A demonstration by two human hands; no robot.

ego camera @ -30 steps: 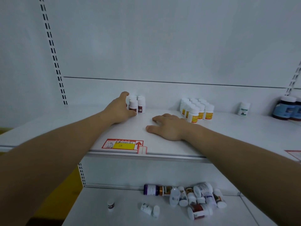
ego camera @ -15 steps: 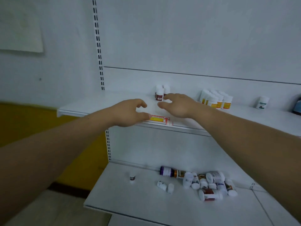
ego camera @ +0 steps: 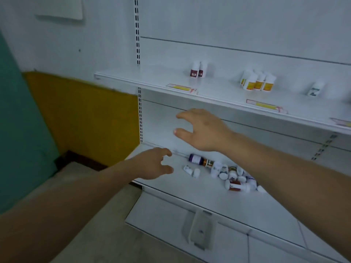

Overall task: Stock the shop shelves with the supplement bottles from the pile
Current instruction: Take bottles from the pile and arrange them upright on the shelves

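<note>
Both hands are empty: my left hand (ego camera: 154,164) loosely curled, my right hand (ego camera: 204,130) spread wide above the jumbled pile of white-capped supplement bottles (ego camera: 230,174) on the lower white shelf (ego camera: 199,198); I should take an outlying bottle first.

Dim, cool bluish cast overall; no lamp visible, light flat and diffuse; soft shadow under the upper shelf (ego camera: 218,99); no glare on the white panels; motion blur smears the upper-shelf bottles (ego camera: 258,82) and the price labels (ego camera: 181,87); pile of bottles (ego camera: 230,177) soft, labels unreadable; left hand (ego camera: 152,164) and right hand (ego camera: 201,130) slightly blurred; wide-angle bowing bends the shelf edges and stretches the forearms at the frame edges.
</note>
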